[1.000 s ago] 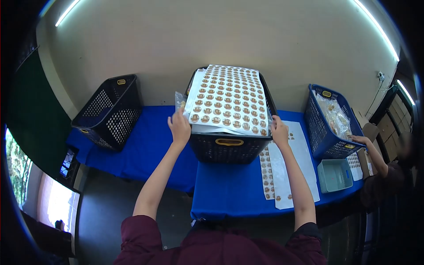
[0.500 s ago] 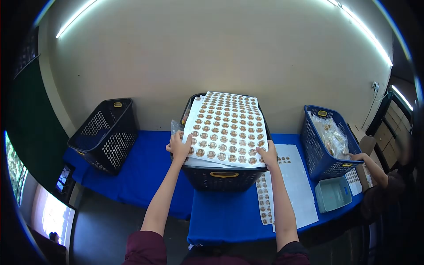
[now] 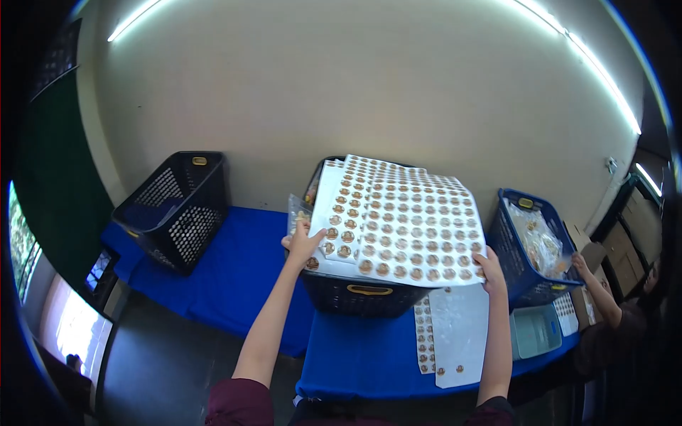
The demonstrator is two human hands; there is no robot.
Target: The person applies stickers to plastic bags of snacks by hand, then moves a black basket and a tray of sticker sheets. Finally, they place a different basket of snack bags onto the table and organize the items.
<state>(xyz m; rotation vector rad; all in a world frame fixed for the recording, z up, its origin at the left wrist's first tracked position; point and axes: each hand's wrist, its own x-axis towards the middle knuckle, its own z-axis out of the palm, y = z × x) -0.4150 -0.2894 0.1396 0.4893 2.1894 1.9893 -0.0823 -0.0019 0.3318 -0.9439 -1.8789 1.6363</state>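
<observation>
Several sticker sheets (image 3: 419,227), white with rows of round brown stickers, lie over the top of a dark basket (image 3: 355,302). The upper sheets are shifted right and overhang the basket's right side. My right hand (image 3: 490,270) pinches their lower right corner between thumb and fingers. At the left edge of the sheets below, my left hand (image 3: 304,243) has its fingers closed on the lower left part. Just behind my left hand, a clear plastic bag (image 3: 298,207) sticks out at the basket's left side.
An empty dark basket (image 3: 181,227) stands left on the blue cloth (image 3: 249,248). Right are a blue basket (image 3: 503,248) with plastic bags (image 3: 540,241), a green tray (image 3: 536,332) and a white sheet (image 3: 458,326). A co-worker's hand (image 3: 582,266) is at the blue basket.
My right hand has moved right, dragging the upper sheets with it and fanning the stack. My left hand stays at the left edge. The camera view has shifted slightly.
</observation>
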